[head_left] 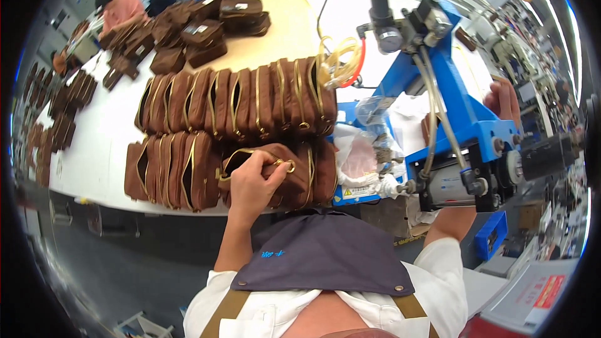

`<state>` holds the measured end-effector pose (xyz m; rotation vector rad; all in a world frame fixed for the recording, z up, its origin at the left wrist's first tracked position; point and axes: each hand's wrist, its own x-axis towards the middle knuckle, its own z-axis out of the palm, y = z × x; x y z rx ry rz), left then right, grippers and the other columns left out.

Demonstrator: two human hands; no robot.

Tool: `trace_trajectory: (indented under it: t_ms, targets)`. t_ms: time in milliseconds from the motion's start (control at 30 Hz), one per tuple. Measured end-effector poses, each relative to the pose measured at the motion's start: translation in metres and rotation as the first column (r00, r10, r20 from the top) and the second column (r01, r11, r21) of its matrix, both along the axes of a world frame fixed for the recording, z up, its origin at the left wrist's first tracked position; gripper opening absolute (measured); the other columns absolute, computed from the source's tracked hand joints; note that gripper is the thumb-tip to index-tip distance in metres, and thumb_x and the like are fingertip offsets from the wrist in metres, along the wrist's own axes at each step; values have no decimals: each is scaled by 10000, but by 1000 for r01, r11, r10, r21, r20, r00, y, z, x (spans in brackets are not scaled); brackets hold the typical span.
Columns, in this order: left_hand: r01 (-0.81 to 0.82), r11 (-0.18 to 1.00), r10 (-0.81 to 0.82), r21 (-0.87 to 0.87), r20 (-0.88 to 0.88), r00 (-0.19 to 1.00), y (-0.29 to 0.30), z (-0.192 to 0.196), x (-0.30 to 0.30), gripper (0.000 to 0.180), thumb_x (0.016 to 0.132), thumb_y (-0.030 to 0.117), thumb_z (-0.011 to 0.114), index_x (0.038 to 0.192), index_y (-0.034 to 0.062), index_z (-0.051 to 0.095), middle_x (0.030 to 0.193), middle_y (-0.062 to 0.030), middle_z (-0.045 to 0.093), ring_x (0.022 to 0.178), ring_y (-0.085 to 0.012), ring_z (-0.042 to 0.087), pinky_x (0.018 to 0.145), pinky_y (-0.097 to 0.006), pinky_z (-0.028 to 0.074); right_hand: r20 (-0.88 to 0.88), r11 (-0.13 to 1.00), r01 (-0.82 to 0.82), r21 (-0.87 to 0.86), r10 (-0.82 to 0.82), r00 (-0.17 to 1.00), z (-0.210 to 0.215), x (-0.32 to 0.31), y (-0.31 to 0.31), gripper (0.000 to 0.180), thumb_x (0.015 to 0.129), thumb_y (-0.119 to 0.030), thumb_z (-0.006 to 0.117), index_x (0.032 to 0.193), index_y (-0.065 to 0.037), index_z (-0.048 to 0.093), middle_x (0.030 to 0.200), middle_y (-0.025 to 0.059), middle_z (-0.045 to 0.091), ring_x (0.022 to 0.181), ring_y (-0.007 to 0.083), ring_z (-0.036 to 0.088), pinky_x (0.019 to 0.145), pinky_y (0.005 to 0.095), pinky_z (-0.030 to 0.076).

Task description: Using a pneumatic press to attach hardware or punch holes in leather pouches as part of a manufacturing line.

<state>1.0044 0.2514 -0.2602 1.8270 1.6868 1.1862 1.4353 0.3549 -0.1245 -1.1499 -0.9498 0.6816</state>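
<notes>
In the left hand [253, 178] is a brown bag [295, 178].

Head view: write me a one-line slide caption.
Left hand gripping a gold-zippered brown pouch beside rows of similar pouches on a white table, blue machine to the right.

The brown pouches [263, 97] look like soft, matt cloth with a faint sheen along the folds, edged by shiny gold-coloured metal zips [257, 101] and a polished ring [290, 166]. The white tabletop [94, 156] is smooth, while the machine frame [460, 100] appears to be glossy blue-painted metal (its coiled tubing [338, 66] is translucent plastic). The dark apron [325, 253] is matt woven cloth, lightly creased.
</notes>
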Motion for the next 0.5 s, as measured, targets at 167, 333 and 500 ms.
trace_trajectory:
  t_ms: [167,333,500]
  targets:
    - [-184,981,185,-66,22,982,-1,-1,1,252,798,204,749,815,18,578,700,-120,618,597,-250,614,581,-331,484,565,958,-188,219,33,825,54,-71,37,242,895,-61,636,1132,-28,677,962,72,686,823,116,644,782,230,522]
    - [-300,946,315,-126,122,941,-1,-5,0,261,803,178,747,865,14,553,685,-93,610,594,-194,603,590,-320,484,615,950,-235,204,62,786,68,-89,83,202,882,-74,665,1078,-40,694,932,43,683,854,104,635,809,230,503]
    - [-280,946,300,-161,121,946,7,0,-1,303,809,132,743,913,12,485,689,-64,562,592,-118,541,586,-264,469,839,917,-303,261,-60,541,71,-78,92,144,890,-101,652,1004,-59,729,921,27,683,861,112,642,786,231,506]
